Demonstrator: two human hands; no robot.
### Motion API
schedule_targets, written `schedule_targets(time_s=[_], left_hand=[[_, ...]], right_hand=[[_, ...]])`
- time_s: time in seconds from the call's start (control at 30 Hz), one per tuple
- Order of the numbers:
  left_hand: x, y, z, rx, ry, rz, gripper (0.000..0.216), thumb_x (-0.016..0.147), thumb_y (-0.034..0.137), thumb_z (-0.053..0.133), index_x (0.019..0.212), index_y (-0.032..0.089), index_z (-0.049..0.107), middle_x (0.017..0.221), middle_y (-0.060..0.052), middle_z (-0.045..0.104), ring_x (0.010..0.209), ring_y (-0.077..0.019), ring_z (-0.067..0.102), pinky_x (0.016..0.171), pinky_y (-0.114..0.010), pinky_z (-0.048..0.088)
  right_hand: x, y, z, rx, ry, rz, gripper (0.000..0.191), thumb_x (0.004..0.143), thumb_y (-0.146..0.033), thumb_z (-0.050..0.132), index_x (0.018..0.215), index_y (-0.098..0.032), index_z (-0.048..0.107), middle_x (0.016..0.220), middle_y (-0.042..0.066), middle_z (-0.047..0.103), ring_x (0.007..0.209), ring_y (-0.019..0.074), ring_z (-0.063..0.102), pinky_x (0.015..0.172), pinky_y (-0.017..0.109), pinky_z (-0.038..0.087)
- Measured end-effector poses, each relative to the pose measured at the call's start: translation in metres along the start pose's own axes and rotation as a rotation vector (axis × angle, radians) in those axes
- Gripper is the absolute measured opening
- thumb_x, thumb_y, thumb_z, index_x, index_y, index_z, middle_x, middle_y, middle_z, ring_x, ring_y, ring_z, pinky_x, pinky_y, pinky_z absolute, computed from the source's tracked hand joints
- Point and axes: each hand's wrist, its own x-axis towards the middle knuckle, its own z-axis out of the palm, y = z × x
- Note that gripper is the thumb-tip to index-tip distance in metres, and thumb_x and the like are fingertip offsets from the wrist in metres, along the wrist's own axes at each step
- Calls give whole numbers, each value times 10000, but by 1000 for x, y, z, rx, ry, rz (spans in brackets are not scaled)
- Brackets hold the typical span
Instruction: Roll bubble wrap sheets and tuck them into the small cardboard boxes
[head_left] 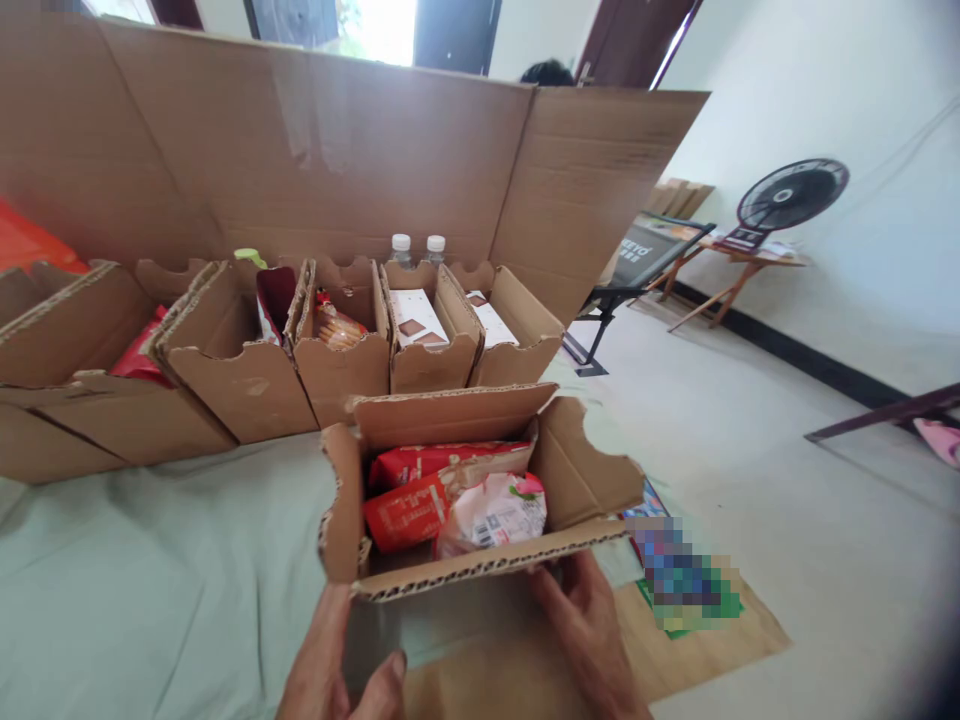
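An open cardboard box (577, 480) stands in front of me with its flaps spread. Inside lie red snack packets (409, 505) and a white-and-pink packet (495, 512). My left hand (337, 665) grips the box's near left side, thumb pressed against the front wall. My right hand (585, 635) holds the near right part of the front wall just under the rim. Both hands are on the box.
A row of several open cardboard boxes (232, 370) with snacks and two water bottles (416, 248) stands behind, backed by a tall cardboard sheet (337, 150). Pale green cloth (150, 570) covers the surface. A fan (791, 195), a low wooden table and a folding stand are at right.
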Motion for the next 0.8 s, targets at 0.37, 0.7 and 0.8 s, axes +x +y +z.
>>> schedule_targets(time_s=[0.37, 0.7, 0.8], left_hand=[[23, 7, 24, -55, -165, 137, 736, 859, 285, 569, 1562, 198, 370, 1525, -161, 505, 1413, -380, 483, 1200, -567, 368], [64, 35, 57, -83, -317, 145, 874, 803, 249, 600, 1593, 107, 253, 1670, -201, 310, 1557, -379, 267, 1257, -578, 280], [66, 33, 59, -72, -326, 148, 885, 795, 238, 591, 1595, 105, 238, 1688, -198, 266, 1568, -371, 239, 1258, -587, 277]], right_hand=[[19, 11, -23, 94, 28, -33, 374, 832, -432, 742, 1139, -249, 631, 1238, 107, 705, 1101, 281, 681, 911, 374, 560], [64, 30, -38, 156, 181, -101, 590, 800, -362, 753, 1350, -271, 560, 1444, 102, 585, 1289, 286, 588, 1105, 467, 459], [68, 32, -38, 139, 193, -99, 606, 814, -386, 746, 1372, -273, 538, 1453, 108, 570, 1290, 283, 581, 1098, 471, 461]])
